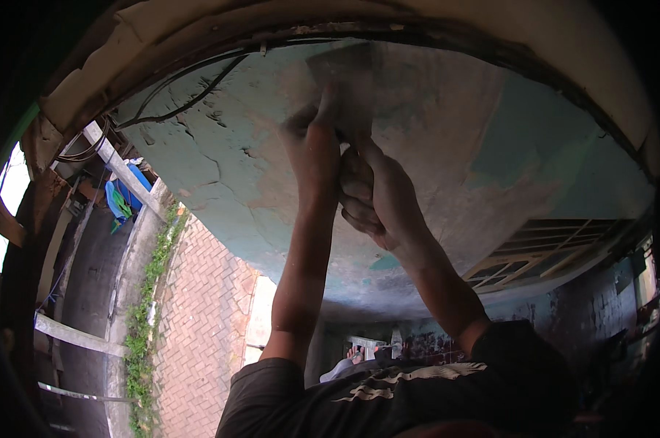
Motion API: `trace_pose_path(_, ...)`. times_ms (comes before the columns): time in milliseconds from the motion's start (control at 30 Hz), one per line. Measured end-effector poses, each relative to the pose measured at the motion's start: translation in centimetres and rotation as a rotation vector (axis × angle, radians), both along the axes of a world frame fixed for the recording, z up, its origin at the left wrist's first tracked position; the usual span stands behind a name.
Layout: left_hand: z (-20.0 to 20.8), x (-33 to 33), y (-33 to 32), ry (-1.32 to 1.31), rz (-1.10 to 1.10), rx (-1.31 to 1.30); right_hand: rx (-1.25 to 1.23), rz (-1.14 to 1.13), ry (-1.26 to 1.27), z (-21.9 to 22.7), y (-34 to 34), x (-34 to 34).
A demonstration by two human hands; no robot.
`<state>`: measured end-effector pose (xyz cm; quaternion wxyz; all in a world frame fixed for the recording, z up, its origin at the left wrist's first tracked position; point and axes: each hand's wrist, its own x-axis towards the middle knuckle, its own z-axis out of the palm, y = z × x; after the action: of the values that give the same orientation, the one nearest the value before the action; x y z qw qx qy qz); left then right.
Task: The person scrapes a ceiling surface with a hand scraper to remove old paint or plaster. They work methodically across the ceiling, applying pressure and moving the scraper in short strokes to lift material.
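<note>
Both my arms reach up toward a wall of peeling pale-green paint (220, 164), with bare greyish-pink patches showing. A flat, wide-bladed scraper (352, 77), smeared by motion, lies against the wall near its top edge. My right hand (381, 193) is closed, fingers curled round what seems to be the scraper's handle, which the hand hides. Beside it, my left hand (317, 150) is at the lower left part of the blade, one finger stretched up along it. Its other fingers are blurred and dark.
Dark cables (191, 102) run along the wall's upper left. A slatted window frame (549, 248) sits at the right. Below left are brick paving (198, 314), a grassy strip (144, 321) and a concrete ditch edge. My feet (355, 354) show far below.
</note>
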<state>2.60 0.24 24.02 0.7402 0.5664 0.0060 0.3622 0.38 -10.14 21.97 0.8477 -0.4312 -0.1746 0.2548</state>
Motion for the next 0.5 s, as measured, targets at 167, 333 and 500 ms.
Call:
trace_pose_path(167,-1.9,-0.3,-0.6,0.051,0.035,-0.018,-0.025,0.034,0.001,-0.9,-0.7,0.0)
trace_pose_path(333,-1.1,0.0,-0.4,0.040,0.048,0.023,-0.020,0.039,-0.027,-1.5,-0.4,0.8)
trace_pose_path(500,-19.8,-1.5,1.9,0.311,-0.272,0.158,-0.364,0.039,-0.068,-15.7,-6.0,-0.9)
